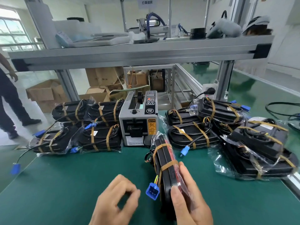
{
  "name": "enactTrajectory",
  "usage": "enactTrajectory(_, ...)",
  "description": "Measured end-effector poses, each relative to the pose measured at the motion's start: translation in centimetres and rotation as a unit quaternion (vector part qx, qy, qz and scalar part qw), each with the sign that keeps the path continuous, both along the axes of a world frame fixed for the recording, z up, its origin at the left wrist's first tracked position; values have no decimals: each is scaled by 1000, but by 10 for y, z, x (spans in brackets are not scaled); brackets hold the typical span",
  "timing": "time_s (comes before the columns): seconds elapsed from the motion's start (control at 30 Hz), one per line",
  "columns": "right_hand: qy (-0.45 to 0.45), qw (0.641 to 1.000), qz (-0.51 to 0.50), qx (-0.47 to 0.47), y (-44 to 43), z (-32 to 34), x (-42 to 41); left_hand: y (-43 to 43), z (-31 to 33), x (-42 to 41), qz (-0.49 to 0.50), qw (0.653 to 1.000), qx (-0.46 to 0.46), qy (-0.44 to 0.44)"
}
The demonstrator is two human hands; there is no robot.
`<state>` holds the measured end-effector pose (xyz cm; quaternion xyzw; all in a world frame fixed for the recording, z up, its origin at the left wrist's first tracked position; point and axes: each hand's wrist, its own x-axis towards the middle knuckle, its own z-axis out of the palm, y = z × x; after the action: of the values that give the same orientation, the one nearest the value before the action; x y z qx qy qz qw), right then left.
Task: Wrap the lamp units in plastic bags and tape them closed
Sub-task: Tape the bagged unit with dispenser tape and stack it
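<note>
Green table (pixel 65 176) held lamp bundles (pixel 78 127) beyond the left grip (pixel 116 198), its hold too blurred to judge. A tape dispenser (pixel 138 120) stood within reach. Rightward, the right grip (pixel 190 197) clamped the bagged lamp unit (pixel 164 161) on edge, probably for inspection.

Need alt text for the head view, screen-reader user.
Right hand holds a bagged, tape-banded lamp unit on edge at the green mat; the left hand, curled and blurred, is beside its blue connector. Behind stand a tape dispenser and piles of wrapped units on both sides.
</note>
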<state>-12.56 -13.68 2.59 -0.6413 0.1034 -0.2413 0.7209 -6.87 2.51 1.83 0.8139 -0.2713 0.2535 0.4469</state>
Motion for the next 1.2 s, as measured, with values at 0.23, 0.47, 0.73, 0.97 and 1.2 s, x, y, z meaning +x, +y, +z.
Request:
enactTrajectory(0.23,41,996,75,16,-8,2,3,-23,52,92,117,908,-261,304)
enactTrajectory(0.47,47,994,84,53,-8,1,10,-41,55,156,150,743,-402,513)
enactTrajectory(0.73,42,993,84,66,-4,-4,13,-55,57,170,165,697,-440,541)
enactTrajectory(0.97,21,991,116,62,-8,-2,24,-63,60,159,176,694,-518,468)
enactTrajectory(1.2,15,990,120,67,-10,-7,29,-40,79,72,-59,842,-327,424)
